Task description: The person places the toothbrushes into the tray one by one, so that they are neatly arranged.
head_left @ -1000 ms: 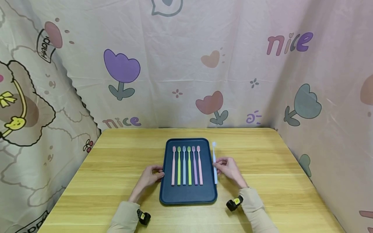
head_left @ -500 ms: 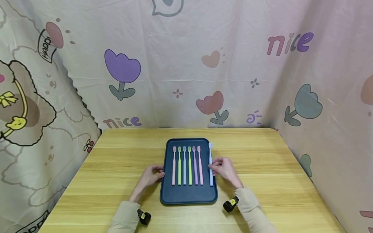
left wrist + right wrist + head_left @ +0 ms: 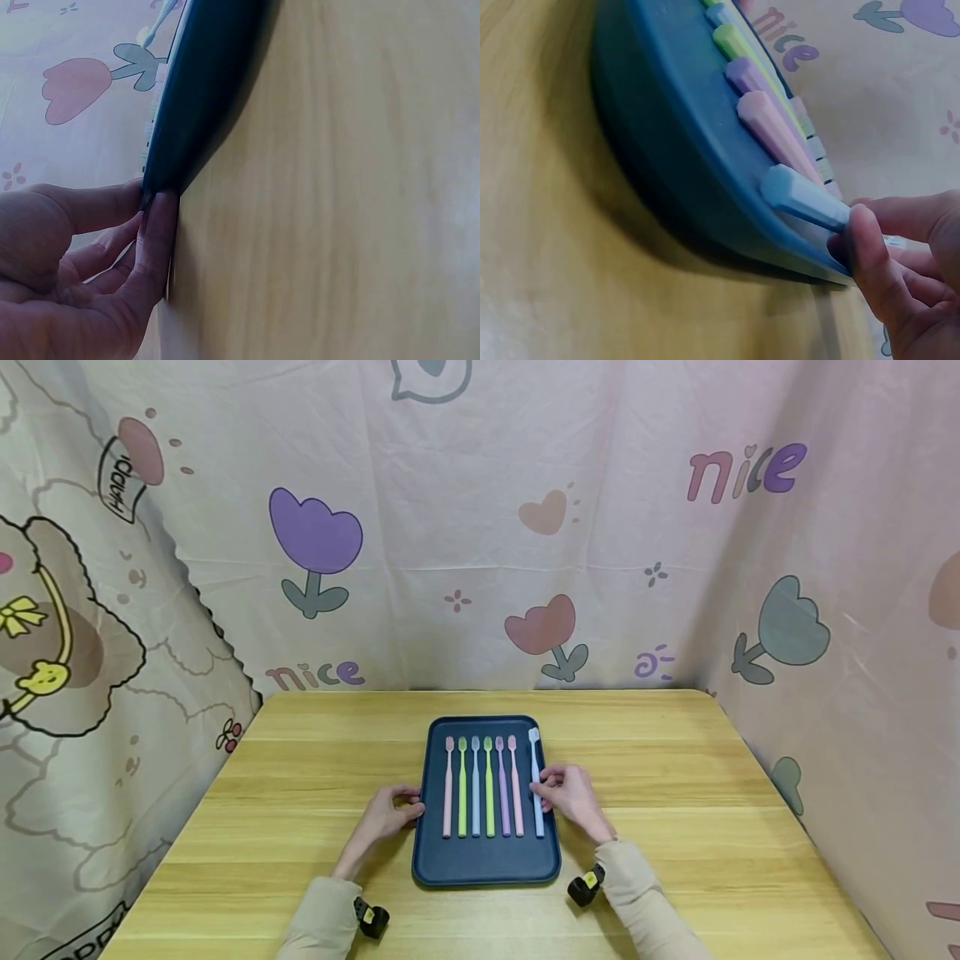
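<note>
A dark blue tray lies on the table with a row of toothbrushes in it, heads pointing away from me. From left to right they are pink, green, blue, green, purple and pink. My left hand pinches the tray's left rim between thumb and fingers, as the left wrist view confirms. Between the thumb and fingers of my right hand is a light blue toothbrush, held just inside the tray's right rim. Its handle end is beside the pink one in the right wrist view.
The wooden table extends around the tray on all sides. A printed curtain hangs behind the table and along both sides. A small black camera sits on each wrist, the right one close to the tabletop.
My right hand has moved left with the light blue toothbrush, from beside the tray's right edge to over its inside. My left hand stays on the rim.
</note>
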Demonstrator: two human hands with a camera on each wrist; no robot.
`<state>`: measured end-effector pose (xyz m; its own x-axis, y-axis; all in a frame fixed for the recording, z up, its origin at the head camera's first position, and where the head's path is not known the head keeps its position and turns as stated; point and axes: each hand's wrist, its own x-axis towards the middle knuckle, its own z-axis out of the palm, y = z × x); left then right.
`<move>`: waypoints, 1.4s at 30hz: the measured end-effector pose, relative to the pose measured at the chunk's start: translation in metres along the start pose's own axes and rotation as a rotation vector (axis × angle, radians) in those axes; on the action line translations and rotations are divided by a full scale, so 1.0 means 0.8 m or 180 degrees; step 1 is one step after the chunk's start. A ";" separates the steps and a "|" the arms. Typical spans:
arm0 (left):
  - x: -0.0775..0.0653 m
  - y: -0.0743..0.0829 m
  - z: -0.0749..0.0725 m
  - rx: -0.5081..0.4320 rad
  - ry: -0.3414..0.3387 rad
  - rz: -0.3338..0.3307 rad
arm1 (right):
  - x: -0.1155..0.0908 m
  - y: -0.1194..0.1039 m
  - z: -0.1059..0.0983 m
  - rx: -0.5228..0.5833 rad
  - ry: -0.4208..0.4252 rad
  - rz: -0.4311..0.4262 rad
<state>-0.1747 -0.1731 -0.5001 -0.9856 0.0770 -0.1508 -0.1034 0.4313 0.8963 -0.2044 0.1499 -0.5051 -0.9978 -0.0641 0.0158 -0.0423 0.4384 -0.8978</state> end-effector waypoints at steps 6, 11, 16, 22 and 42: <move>-0.001 0.001 0.000 -0.0001 0.0005 0.0008 | 0.001 0.001 0.007 -0.0162 0.0135 -0.0106; -0.001 0.001 0.000 -0.0028 0.0005 0.0010 | 0.000 0.000 0.011 -0.0257 0.0179 -0.0180; -0.001 0.000 0.001 -0.0061 0.0029 -0.0006 | -0.001 0.001 0.013 -0.0320 0.0222 -0.0242; 0.002 -0.001 0.002 -0.0058 0.0076 -0.0043 | -0.001 0.001 0.017 -0.0475 0.0284 -0.0264; -0.004 -0.005 -0.004 -0.0181 -0.0061 0.0360 | -0.001 0.001 0.024 -0.0757 0.0355 -0.0468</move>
<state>-0.1718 -0.1782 -0.5019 -0.9887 0.1396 -0.0547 0.0004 0.3672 0.9302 -0.2028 0.1334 -0.5144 -0.9789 -0.0493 0.1982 -0.1844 0.6303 -0.7541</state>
